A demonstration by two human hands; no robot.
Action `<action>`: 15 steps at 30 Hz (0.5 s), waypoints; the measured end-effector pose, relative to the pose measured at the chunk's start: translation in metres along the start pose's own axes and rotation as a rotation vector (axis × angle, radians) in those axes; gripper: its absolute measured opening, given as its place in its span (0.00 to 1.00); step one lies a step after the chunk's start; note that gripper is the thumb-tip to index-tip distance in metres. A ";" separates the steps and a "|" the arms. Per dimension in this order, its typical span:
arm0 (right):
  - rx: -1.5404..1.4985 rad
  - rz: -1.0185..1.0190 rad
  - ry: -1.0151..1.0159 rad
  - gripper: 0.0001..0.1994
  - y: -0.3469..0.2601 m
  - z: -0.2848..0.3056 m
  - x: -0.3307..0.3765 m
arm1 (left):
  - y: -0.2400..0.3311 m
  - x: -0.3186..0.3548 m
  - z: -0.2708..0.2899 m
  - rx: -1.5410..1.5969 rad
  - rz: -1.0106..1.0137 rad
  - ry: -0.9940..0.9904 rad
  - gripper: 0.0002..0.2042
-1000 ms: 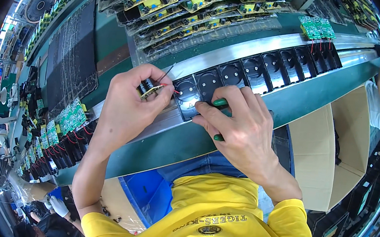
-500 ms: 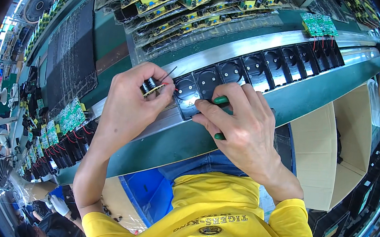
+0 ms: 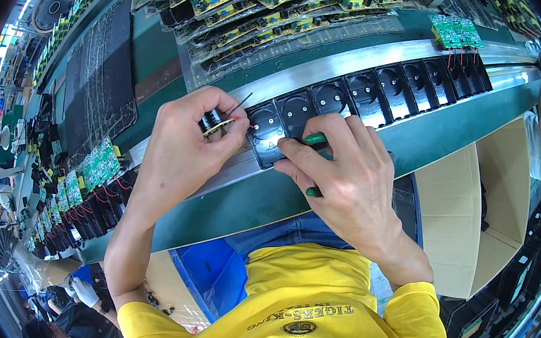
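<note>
My left hand [image 3: 184,143] pinches a small circuit board [image 3: 221,128] that carries dark round capacitors. A dark wire sticks up from it, and a red wire runs toward the nearest black plastic case [image 3: 265,127]. In my right hand [image 3: 355,181] is a plier-like tool with green handles [image 3: 315,139]; its jaws are hidden. The thumb and forefinger of that hand touch the near edge of the case, at its right side. This case is the leftmost visible one in a row of open black cases [image 3: 365,94] along a metal rail.
Stacked trays of yellow-cased boards [image 3: 279,21] stand beyond the rail. Green boards [image 3: 456,33] with red wires sit at the row's far right, more [image 3: 101,163] at left. A cardboard box [image 3: 449,221] stands right of me. Other people work at far right and lower left.
The circuit board has tilted slightly in my left hand. My right hand has barely shifted, still at the case edge with the tool.
</note>
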State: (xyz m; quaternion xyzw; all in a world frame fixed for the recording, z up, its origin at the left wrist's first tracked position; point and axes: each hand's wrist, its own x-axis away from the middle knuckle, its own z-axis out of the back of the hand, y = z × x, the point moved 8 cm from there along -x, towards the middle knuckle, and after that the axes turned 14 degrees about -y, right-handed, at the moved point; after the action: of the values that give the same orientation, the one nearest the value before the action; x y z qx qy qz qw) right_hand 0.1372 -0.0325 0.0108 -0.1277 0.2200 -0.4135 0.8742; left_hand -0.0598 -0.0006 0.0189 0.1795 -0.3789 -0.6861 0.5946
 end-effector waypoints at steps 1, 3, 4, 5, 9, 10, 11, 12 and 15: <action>0.000 -0.002 0.000 0.10 0.000 0.000 0.000 | 0.001 0.000 0.000 0.000 0.000 -0.002 0.04; -0.001 -0.001 0.003 0.10 0.000 0.000 0.000 | 0.004 0.002 0.002 0.007 0.010 0.000 0.04; -0.001 0.000 0.004 0.10 0.001 0.000 0.000 | 0.005 0.002 0.003 0.010 0.015 0.001 0.04; -0.001 0.000 0.006 0.10 0.001 0.000 0.000 | 0.006 0.002 0.003 0.013 0.020 0.002 0.04; 0.003 0.006 0.008 0.10 0.000 0.000 0.000 | 0.002 0.001 0.002 0.004 0.016 0.010 0.04; 0.005 0.008 0.009 0.10 0.000 0.001 -0.001 | 0.002 0.000 0.002 0.000 0.014 0.012 0.04; 0.005 0.007 0.009 0.10 0.000 0.000 0.000 | 0.002 0.000 0.001 0.001 0.014 0.011 0.04; 0.005 0.004 0.011 0.09 0.000 0.000 0.000 | 0.003 0.000 0.001 -0.013 0.005 0.005 0.04; 0.006 -0.005 0.018 0.09 0.001 0.000 -0.001 | 0.007 -0.001 -0.001 -0.052 -0.022 -0.010 0.04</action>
State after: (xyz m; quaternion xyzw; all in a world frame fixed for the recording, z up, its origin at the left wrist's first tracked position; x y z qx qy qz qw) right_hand 0.1374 -0.0315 0.0111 -0.1219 0.2263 -0.4173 0.8717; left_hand -0.0540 -0.0003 0.0230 0.1647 -0.3618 -0.7031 0.5896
